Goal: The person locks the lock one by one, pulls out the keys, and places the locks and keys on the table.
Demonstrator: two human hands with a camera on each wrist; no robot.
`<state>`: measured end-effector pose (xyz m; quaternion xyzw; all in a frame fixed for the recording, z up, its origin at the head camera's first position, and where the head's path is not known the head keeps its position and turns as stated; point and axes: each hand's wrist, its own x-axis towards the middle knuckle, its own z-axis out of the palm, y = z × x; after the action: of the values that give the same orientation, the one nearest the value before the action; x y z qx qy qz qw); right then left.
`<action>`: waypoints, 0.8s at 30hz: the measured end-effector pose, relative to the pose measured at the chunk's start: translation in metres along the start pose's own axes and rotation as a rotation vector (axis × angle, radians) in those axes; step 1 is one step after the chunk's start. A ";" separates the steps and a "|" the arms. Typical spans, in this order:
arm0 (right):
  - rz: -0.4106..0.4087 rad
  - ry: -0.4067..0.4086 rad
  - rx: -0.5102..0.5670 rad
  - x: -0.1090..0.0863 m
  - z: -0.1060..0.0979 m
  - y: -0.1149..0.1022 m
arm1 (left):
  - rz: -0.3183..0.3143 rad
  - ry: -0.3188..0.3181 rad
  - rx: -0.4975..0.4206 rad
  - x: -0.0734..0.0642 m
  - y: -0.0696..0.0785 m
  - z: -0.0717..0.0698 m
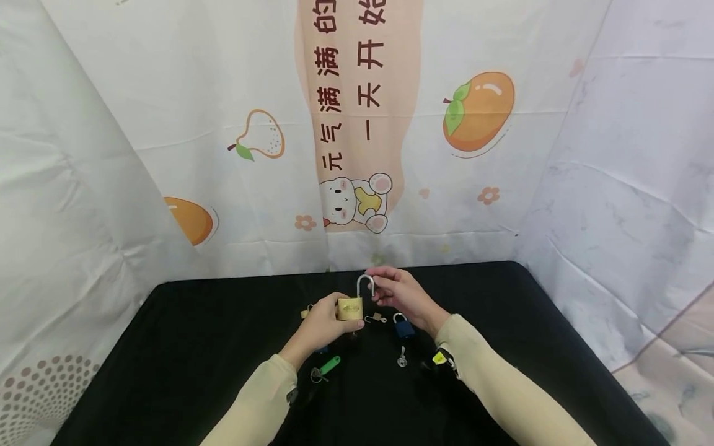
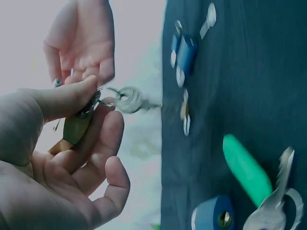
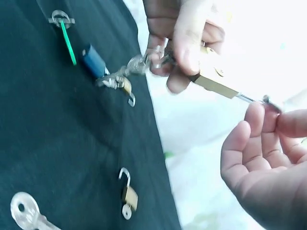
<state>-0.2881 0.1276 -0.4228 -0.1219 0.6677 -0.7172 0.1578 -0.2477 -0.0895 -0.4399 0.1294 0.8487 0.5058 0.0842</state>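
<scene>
Pale sleeves (image 1: 253, 402) lie nearest, one on each forearm, leading out over a black cloth (image 1: 167, 347) to two raised hands. Left hand (image 1: 319, 325) curls round the body of a large brass padlock (image 1: 350, 308), thumb along the base and fingers over the top, probably to steady it with the shackle (image 1: 358, 285) facing up. One leg of that shackle sits in the body; the other hangs free on the side of the right hand (image 1: 409, 298), whose thumb and fingertips pinch it narrowly, a light hold that seems to leave the bar room to swivel. Keys (image 2: 128, 99) dangle on a ring beneath the left thumb; the thumb hides how they join the lock, though a key in the base would explain their place.

Between the hands, lower down on the cloth, rests a small brass padlock (image 1: 377, 317); a blue padlock (image 1: 404, 327) lies just under the right hand, with a loose key (image 1: 402, 358) on its near side. Below the left hand lies a green-tagged key (image 1: 330, 365), set apart perhaps so that each piece is easy to pick out
</scene>
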 end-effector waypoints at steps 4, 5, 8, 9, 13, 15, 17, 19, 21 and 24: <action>-0.071 -0.047 -0.081 -0.011 0.007 -0.002 | 0.042 -0.039 -0.071 -0.017 0.004 0.002; -0.085 -0.057 -0.102 -0.013 0.008 -0.001 | 0.049 -0.047 -0.093 -0.020 0.005 0.002; -0.121 -0.085 -0.112 -0.017 0.009 0.001 | 0.049 -0.057 -0.139 -0.027 0.007 0.005; -0.129 -0.093 -0.091 -0.018 0.010 0.002 | 0.045 -0.060 -0.162 -0.029 0.008 0.005; -0.192 -0.138 0.043 -0.023 0.008 0.003 | 0.045 -0.081 -0.228 -0.035 0.008 0.008; -0.229 -0.162 0.095 -0.024 0.008 0.004 | 0.070 -0.090 -0.237 -0.036 0.009 0.008; -0.270 -0.180 0.113 -0.024 0.008 0.003 | 0.096 -0.093 -0.233 -0.037 0.009 0.009; -0.297 -0.187 0.102 -0.023 0.009 0.003 | 0.115 -0.096 -0.230 -0.037 0.009 0.010; -0.299 -0.172 0.065 -0.022 0.010 0.004 | 0.123 -0.103 -0.233 -0.037 0.009 0.010; -0.275 -0.144 -0.010 -0.021 0.012 0.004 | 0.137 -0.134 -0.223 -0.037 0.009 0.010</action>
<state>-0.2636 0.1243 -0.4253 -0.2642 0.6352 -0.7182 0.1048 -0.2086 -0.0879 -0.4359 0.2101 0.7691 0.5916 0.1198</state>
